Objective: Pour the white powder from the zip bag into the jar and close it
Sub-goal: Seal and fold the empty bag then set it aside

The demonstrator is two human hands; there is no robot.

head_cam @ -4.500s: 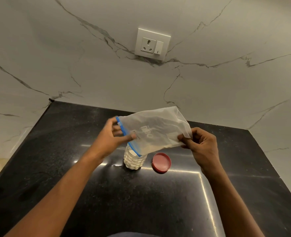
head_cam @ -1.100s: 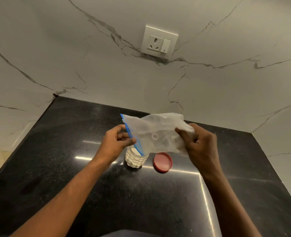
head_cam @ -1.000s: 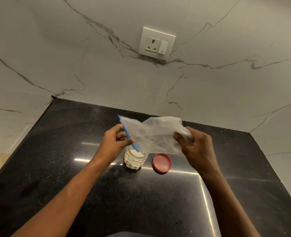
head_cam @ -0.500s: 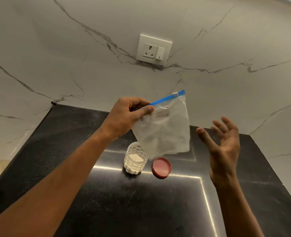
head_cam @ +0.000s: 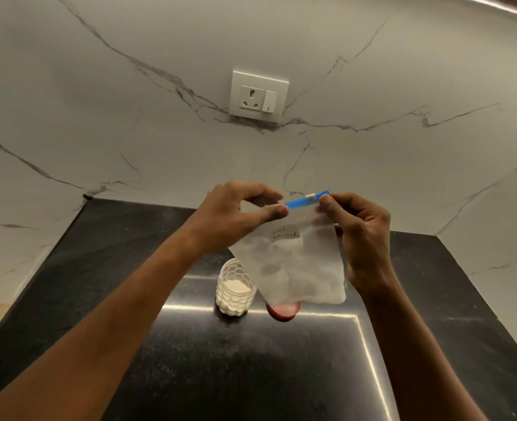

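Black polished stone makes up the counter (head_cam: 190, 360), which runs back into a corner of white marble wall (head_cam: 99, 117) veined in grey. A white socket plate (head_cam: 258, 97) with a switch sits on that wall, above the work.

Head view: both hands are raised over the counter and hold the zip bag (head_cam: 299, 262) between them by its top edge. The left hand (head_cam: 236, 214) pinches the left end of the bag's mouth between thumb and forefinger, its other fingers curled above. The right hand (head_cam: 360, 235) pinches the right end of the blue zip strip (head_cam: 305, 200), thumb in front, the remaining fingers folded behind the bag's side. A small white slider (head_cam: 311, 196) sits on the strip close to the right thumb. The bag hangs upright, strip on top, clear of the counter; its walls are clouded with white, and a small handwritten label (head_cam: 286, 233) shows on its front. How much remains inside cannot be told.

Below and to the left of the bag, the jar (head_cam: 236, 287) stands upright on the counter with its mouth uncovered. It is clear with a dimpled pattern, and white powder (head_cam: 235, 299) fills most of it. The red lid (head_cam: 283, 311) lies flat on the counter just right of the jar, apart from it, its upper part hidden behind the bag's lower edge.
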